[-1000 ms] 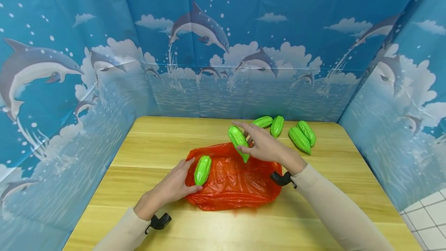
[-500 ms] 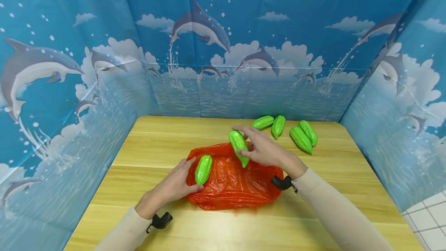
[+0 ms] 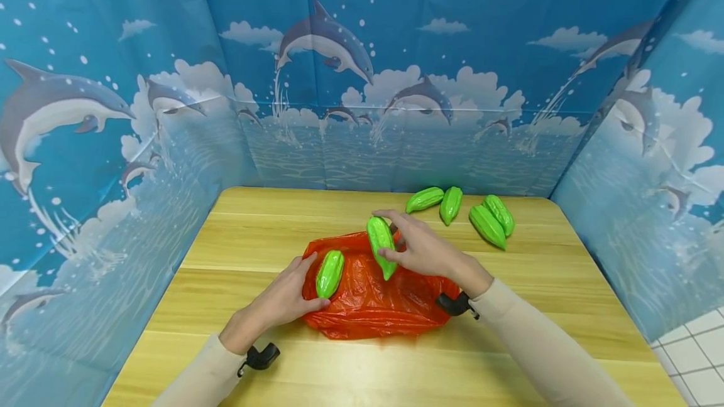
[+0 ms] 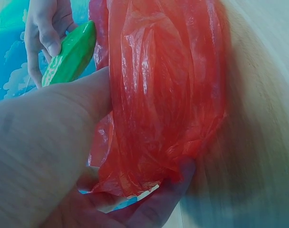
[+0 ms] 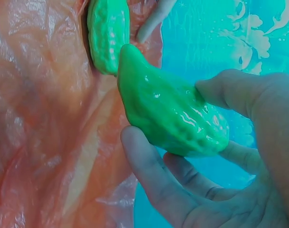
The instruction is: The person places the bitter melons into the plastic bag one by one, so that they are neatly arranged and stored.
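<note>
A bitter melon (image 3: 378, 238), bright green and ridged with a pointed end, is pinched by my right hand (image 3: 425, 249) over the mouth of a red plastic bag (image 3: 367, 325). In the right wrist view the thumb and fingers grip this melon (image 5: 170, 111) around its thicker end, its tip pointing toward the bag. My left hand (image 3: 283, 297) holds the bag's left side, fingers spread along it. The left wrist view has its thumb behind the bag's rim and its fingers under the crinkled plastic. Inside the bag at left lies another bitter melon (image 3: 330, 274).
At the back right of the wooden table (image 3: 249, 225), several more bitter melons lie in pairs, such as the nearer melon (image 3: 488, 226) and the farther melon (image 3: 425, 199). A blue dolphin-print curtain (image 3: 362, 143) stands behind the table and along both sides.
My right hand has moved slightly left and toward me with its bitter melon, further over the bag. My left hand and the bag have stayed in place.
</note>
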Action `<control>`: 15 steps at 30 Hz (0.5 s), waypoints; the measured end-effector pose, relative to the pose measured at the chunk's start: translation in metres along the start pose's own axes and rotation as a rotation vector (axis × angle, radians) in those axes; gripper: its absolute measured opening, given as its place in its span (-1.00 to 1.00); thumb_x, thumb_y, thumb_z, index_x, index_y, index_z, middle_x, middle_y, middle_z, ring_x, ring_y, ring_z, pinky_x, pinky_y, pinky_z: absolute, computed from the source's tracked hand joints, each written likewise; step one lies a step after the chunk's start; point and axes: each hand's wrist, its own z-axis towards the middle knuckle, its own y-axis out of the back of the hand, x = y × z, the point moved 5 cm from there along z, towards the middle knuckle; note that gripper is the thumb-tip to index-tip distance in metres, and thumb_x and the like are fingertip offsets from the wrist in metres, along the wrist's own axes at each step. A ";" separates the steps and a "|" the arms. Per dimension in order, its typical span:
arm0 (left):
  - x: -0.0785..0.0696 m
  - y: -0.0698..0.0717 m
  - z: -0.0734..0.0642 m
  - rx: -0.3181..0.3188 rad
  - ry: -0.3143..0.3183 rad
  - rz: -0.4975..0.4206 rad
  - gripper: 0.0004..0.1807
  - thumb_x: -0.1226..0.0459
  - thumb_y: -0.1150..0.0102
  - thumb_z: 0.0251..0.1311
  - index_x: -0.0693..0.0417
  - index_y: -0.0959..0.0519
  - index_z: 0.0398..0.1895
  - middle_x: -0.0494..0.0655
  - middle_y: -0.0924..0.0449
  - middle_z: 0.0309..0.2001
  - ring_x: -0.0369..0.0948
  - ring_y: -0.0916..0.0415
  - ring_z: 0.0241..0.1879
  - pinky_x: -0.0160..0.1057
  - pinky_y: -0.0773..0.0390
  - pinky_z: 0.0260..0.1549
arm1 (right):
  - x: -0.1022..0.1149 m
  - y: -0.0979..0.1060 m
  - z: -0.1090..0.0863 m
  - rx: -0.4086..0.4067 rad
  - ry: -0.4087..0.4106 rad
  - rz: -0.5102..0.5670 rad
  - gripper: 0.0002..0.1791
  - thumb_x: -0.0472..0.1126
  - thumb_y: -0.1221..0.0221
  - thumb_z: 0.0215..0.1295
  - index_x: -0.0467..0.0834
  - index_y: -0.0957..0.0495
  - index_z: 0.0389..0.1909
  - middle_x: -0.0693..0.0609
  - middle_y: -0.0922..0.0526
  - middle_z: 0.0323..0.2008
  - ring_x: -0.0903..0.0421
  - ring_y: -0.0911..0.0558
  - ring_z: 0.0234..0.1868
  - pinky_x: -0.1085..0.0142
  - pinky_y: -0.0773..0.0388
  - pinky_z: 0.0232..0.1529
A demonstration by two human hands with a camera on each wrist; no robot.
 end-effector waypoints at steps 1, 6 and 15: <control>0.000 0.000 0.000 -0.002 0.000 0.001 0.21 0.01 -0.72 0.35 0.25 -0.22 0.87 0.37 -0.37 0.74 0.31 -0.47 0.66 0.38 -0.58 0.61 | 0.001 -0.001 0.000 0.003 -0.003 0.003 -0.13 0.04 -0.40 0.71 0.07 -0.25 0.86 -0.15 -0.70 0.32 -0.05 -0.80 0.02 0.03 -0.76 0.08; 0.002 0.001 -0.001 0.003 0.006 -0.005 0.22 0.00 -0.71 0.35 0.25 -0.20 0.88 0.41 -0.30 0.78 0.36 -0.38 0.72 0.41 -0.52 0.64 | 0.003 -0.007 0.002 0.010 -0.015 0.020 -0.12 0.04 -0.41 0.70 0.03 -0.24 0.86 -0.13 -0.70 0.37 0.02 -0.79 0.04 0.03 -0.79 0.10; 0.004 0.000 -0.002 0.009 0.009 -0.015 0.24 -0.02 -0.70 0.36 0.24 -0.17 0.90 0.41 -0.26 0.80 0.37 -0.36 0.74 0.42 -0.51 0.65 | 0.005 -0.019 0.005 0.026 -0.037 0.084 -0.12 0.03 -0.42 0.69 0.01 -0.24 0.85 -0.16 -0.71 0.42 0.10 -0.81 0.05 0.05 -0.81 0.08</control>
